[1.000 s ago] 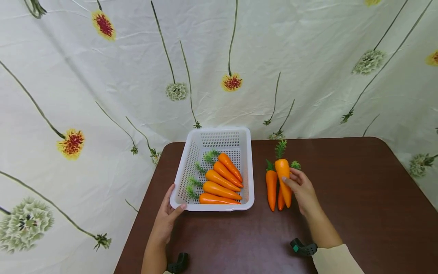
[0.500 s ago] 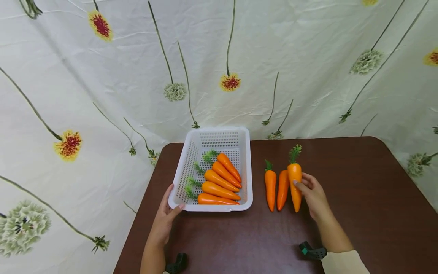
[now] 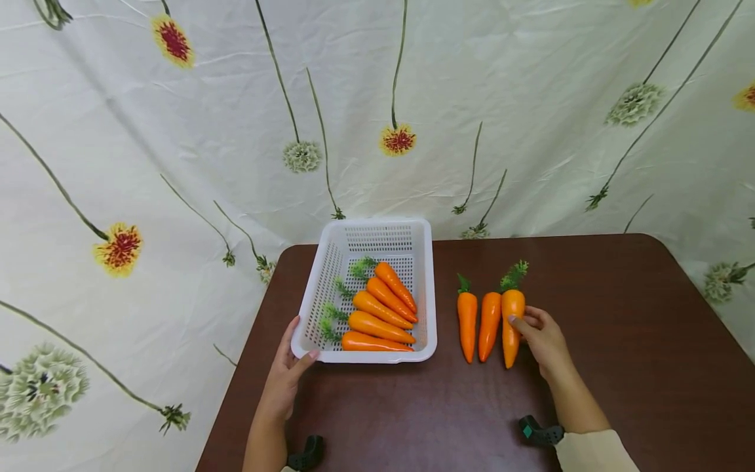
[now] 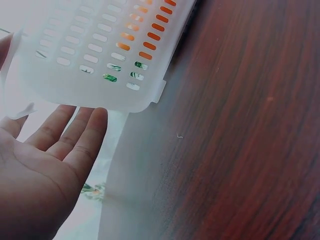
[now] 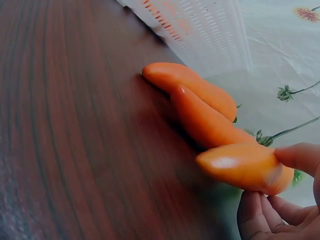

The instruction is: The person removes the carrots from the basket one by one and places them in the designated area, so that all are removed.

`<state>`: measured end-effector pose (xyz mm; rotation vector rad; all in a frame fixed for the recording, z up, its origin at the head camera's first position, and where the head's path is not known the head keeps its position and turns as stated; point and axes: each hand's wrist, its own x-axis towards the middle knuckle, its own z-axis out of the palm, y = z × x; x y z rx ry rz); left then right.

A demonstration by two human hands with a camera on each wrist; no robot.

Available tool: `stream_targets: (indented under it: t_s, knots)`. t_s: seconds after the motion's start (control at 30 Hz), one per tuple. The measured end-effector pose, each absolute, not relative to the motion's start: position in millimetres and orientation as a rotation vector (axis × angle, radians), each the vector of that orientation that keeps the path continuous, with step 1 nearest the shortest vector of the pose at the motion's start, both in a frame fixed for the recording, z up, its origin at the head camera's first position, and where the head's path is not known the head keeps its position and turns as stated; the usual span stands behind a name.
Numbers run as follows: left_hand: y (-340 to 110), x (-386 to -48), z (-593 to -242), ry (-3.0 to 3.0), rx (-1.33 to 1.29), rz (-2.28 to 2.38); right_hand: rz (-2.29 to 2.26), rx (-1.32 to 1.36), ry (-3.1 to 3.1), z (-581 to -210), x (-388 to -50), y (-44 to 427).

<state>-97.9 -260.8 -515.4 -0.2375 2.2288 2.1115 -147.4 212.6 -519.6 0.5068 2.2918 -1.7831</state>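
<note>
A white perforated plastic basket stands on the table with several orange carrots lying side by side in it, green tops to the left. My left hand grips the basket's near left corner, thumb on the rim and fingers along the outer side. Right of the basket, three carrots form a row, tips toward me. My right hand pinches the rightmost carrot between thumb and fingers. Beside it lie the middle carrot and the left carrot. The right wrist view shows the held carrot close up.
The dark brown wooden table has rounded far corners. A pale cloth printed with flowers hangs behind it and along the left side. Each wrist wears a black band.
My right hand has moved the held carrot right and down, from over the other carrots to the row's right end. The left hand and basket stay put.
</note>
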Motion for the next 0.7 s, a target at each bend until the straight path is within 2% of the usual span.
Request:
stream_targets:
  t_s: [0.7]
  knots:
    - [-261.3, -99.3, -517.2, 2.235, -0.268, 2.107, -1.688, 0.395, 2.356, -527.2, -160.7, 201.8]
